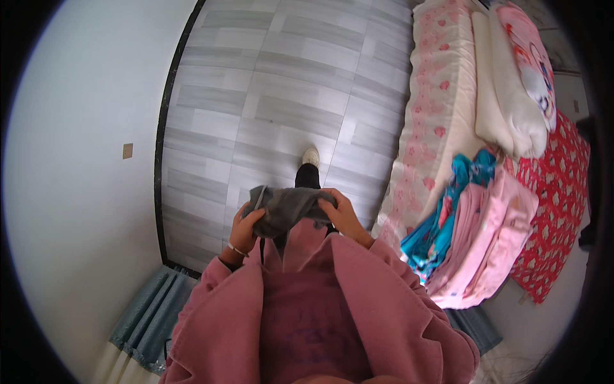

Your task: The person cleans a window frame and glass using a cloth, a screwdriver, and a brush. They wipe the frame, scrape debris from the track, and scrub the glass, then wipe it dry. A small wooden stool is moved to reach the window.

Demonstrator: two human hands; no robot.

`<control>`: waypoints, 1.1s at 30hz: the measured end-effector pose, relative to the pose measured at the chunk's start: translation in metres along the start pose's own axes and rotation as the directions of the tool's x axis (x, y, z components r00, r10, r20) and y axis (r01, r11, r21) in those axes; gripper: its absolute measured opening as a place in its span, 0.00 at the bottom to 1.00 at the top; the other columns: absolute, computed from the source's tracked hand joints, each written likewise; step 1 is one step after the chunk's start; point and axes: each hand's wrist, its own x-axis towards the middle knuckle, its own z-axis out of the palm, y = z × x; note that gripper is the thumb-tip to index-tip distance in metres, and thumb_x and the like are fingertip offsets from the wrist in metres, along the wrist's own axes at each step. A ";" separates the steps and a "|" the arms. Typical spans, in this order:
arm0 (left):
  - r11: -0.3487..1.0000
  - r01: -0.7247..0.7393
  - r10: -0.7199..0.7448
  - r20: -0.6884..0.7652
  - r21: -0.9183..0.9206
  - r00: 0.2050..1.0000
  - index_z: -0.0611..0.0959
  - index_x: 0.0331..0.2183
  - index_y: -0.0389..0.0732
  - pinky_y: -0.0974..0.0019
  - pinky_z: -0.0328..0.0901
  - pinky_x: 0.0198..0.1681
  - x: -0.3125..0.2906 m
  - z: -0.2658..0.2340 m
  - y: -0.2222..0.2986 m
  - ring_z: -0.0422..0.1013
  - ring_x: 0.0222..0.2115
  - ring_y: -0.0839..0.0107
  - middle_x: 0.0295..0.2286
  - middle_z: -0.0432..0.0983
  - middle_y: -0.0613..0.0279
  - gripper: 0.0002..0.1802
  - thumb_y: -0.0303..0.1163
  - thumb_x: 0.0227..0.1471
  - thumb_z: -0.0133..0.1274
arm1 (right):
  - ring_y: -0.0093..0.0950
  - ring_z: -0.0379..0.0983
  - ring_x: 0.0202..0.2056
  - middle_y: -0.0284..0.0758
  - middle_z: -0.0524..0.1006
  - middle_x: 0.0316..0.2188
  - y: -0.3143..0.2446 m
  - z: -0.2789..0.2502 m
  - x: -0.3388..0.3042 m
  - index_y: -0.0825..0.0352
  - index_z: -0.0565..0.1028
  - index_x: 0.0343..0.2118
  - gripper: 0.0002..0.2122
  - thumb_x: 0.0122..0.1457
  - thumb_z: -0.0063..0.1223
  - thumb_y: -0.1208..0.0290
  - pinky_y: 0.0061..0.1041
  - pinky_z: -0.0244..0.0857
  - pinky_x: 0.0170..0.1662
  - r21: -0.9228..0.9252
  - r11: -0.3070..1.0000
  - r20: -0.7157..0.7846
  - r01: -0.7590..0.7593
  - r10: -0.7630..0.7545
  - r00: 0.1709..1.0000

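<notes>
A dark grey piece of cloth (pixel 288 208), bunched and soft, is stretched between my two hands in front of my chest. Its exact kind does not show. My left hand (pixel 246 227), with a light band on the wrist, grips its left end, thumb on top. At the other end my right hand (pixel 342 214) pinches the fabric, thumb over it and fingers beneath. Below the cloth, my foot in a pale shoe (pixel 311 157) stands on the floor.
To the right is a bed with a pink-flowered cover (pixel 428 115), bearing pink folded clothes (pixel 486 237), a teal patterned garment (pixel 441 217), rolled white bedding (pixel 505 96) and a red patterned pillow (pixel 556 211). A white wall (pixel 83 166) rises at left; grey-blue curtains (pixel 150 317) hang at lower left.
</notes>
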 end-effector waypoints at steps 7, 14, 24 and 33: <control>0.992 -0.114 0.126 -0.403 0.053 0.906 0.77 0.45 0.36 0.66 0.72 0.41 0.156 -0.054 -0.024 0.76 0.37 0.67 0.37 0.78 0.59 0.15 0.25 0.54 0.57 | 0.22 0.74 0.37 0.35 0.77 0.36 0.049 -0.004 0.182 0.67 0.71 0.52 0.18 0.58 0.57 0.75 0.23 0.68 0.41 -0.274 0.959 -0.012 0.073 -0.080 0.997; 0.931 -0.078 0.222 -0.383 0.357 0.896 0.78 0.45 0.32 0.68 0.68 0.40 0.388 -0.162 -0.070 0.72 0.37 0.72 0.38 0.78 0.58 0.22 0.32 0.50 0.63 | 0.25 0.72 0.27 0.33 0.75 0.24 0.160 -0.021 0.410 0.62 0.74 0.48 0.18 0.53 0.61 0.72 0.26 0.66 0.33 -0.484 0.875 -0.217 0.018 -0.140 0.966; 0.606 -0.129 0.551 -0.297 0.785 0.780 0.68 0.58 0.36 0.62 0.67 0.45 0.635 -0.275 -0.136 0.70 0.42 0.58 0.47 0.68 0.44 0.41 0.37 0.45 0.66 | 0.48 0.60 0.57 0.48 0.59 0.61 0.317 0.012 0.639 0.62 0.69 0.56 0.28 0.51 0.63 0.67 0.47 0.59 0.55 -0.975 0.166 0.041 0.147 -0.519 0.854; 0.238 -0.127 0.531 -0.019 0.963 0.847 0.71 0.58 0.43 0.55 0.64 0.53 0.656 -0.303 -0.165 0.65 0.50 0.47 0.50 0.62 0.45 0.40 0.30 0.41 0.64 | 0.45 0.61 0.56 0.42 0.66 0.56 0.394 0.034 0.627 0.65 0.73 0.51 0.23 0.48 0.57 0.74 0.46 0.61 0.53 -0.954 0.235 0.057 0.188 -0.474 0.878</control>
